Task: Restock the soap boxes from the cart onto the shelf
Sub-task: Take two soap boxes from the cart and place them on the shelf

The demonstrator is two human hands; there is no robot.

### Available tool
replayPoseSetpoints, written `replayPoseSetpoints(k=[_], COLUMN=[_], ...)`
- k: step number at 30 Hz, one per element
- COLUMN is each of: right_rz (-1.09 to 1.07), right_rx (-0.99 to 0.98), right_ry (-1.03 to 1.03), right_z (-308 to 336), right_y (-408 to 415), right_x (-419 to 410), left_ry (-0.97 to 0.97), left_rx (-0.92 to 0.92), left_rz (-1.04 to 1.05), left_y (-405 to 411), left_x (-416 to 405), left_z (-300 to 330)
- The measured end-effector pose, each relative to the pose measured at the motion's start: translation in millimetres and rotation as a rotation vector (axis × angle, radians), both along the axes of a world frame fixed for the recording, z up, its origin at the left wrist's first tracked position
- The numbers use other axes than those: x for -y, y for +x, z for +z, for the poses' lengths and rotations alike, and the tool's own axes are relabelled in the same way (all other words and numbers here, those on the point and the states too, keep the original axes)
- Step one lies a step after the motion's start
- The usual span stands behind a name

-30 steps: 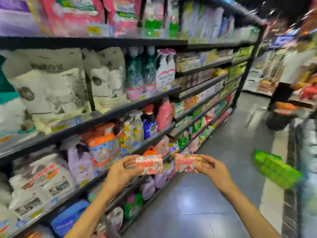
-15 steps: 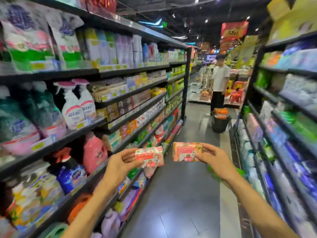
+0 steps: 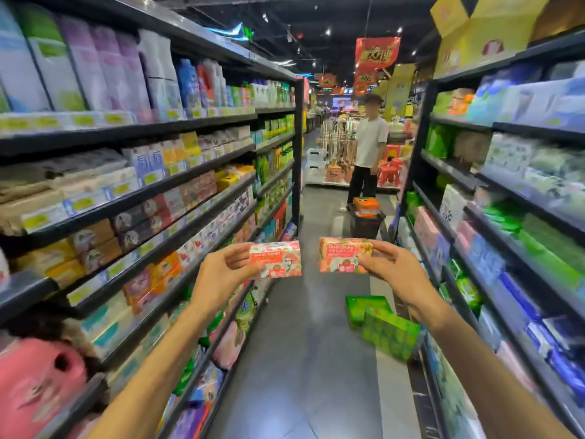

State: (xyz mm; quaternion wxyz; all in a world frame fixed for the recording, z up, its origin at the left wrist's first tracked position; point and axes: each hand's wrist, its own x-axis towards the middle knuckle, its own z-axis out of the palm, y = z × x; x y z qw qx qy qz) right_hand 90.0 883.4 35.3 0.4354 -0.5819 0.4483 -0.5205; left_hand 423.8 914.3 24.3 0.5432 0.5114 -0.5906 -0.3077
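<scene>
Pinching one soap box (image 3: 276, 259) apiece (fingers clamped), left hand (image 3: 221, 277) and right hand (image 3: 395, 274) hover mid-aisle.

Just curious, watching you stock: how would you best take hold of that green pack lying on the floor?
Judging by its shape, grip the green pack across its narrow sides, coming down from above. It lies flat on the floor with its broad top free. Both hands are busy now: left hand and right hand each hold a soap box.
</scene>
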Motion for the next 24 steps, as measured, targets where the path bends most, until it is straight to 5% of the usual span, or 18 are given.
replayPoseSetpoints(k=[10, 24], right_rz=[-0.038, 0.322], right_rx=[-0.039, -0.129], right_ry=[0.008, -0.087], right_z=[3, 18], right_y=[14, 71], right_x=[238, 590], left_ry=[0.004, -0.016], left_rx=[0.014, 0.05], left_rz=[0.018, 0.377], left_y=[11, 43], left_x=[228, 480], left_z=[9, 11])
